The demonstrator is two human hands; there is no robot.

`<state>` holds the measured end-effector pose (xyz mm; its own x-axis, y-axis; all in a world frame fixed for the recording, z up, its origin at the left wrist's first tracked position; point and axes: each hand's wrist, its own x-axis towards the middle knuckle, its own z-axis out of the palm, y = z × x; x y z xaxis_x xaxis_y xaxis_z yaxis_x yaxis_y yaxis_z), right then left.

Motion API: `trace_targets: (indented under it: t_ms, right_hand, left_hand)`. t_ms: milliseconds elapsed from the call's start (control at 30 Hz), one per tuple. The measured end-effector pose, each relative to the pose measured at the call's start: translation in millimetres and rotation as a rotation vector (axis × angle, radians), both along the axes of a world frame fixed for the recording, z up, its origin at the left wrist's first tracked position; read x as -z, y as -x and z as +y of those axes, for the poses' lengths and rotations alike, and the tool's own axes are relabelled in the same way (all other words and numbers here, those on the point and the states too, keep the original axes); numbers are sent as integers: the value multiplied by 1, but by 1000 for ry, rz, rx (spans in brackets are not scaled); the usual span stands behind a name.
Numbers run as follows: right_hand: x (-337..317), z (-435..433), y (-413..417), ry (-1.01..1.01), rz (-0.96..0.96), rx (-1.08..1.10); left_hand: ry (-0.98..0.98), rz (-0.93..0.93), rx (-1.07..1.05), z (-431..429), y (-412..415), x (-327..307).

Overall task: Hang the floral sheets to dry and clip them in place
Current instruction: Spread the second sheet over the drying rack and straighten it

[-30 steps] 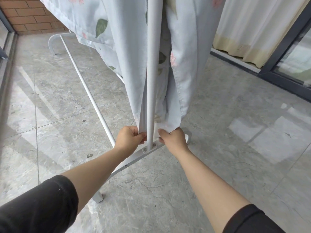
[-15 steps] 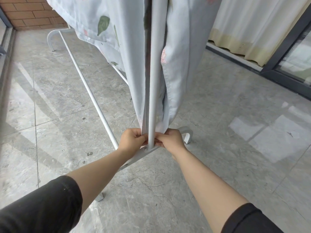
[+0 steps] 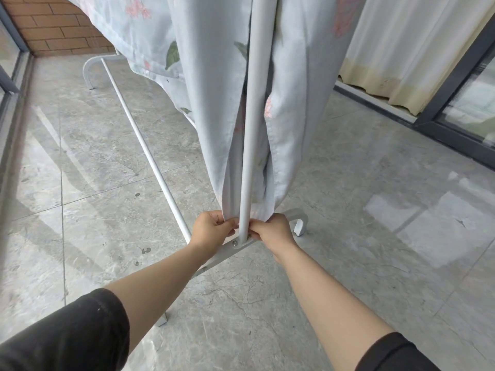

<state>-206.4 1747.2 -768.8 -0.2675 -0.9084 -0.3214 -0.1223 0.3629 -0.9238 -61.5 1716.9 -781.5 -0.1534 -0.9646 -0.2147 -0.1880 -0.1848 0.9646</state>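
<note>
Balcony-like room, polished grey marble-tile floor [image 3: 348, 263] with pale window glare across it. Brick wall [image 3: 53, 28] at the far left corner; cream curtain [image 3: 401, 49] and dark door frame [image 3: 455, 84] along the right edge. White drying rack stands on the floor: upright pole [image 3: 254, 103] bolted to a base bar [image 3: 227, 251], long lower rail [image 3: 144, 145] running back toward the brick wall. Floral sheet [image 3: 209, 89] hangs on both sides of the pole, its bottom hem just above the base bar. Left hand [image 3: 211, 232] pinches the hem left of the pole, fingers curled; right hand [image 3: 273, 231] grips the hem on the right. Black sleeves [image 3: 67, 336] at the near edge.
</note>
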Motion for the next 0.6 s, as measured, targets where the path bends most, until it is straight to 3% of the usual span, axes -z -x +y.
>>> trace_targets:
  t_ms: [233,333,467,600]
  right_hand:
    - [-11,9,5,-22,-157,30]
    - [-17,14,7,-24,-149,-49]
    - [-20,19,10,9,-141,-154]
    - [-13,18,15,-6,-111,-147]
  left_hand:
    - [-177,170,-45,6,3,-13]
    - [-144,61,-89,4,1,-13]
    - [-15,-237,-119,0,-6,-8]
    - [-9,-248,-154,1,-9,-6]
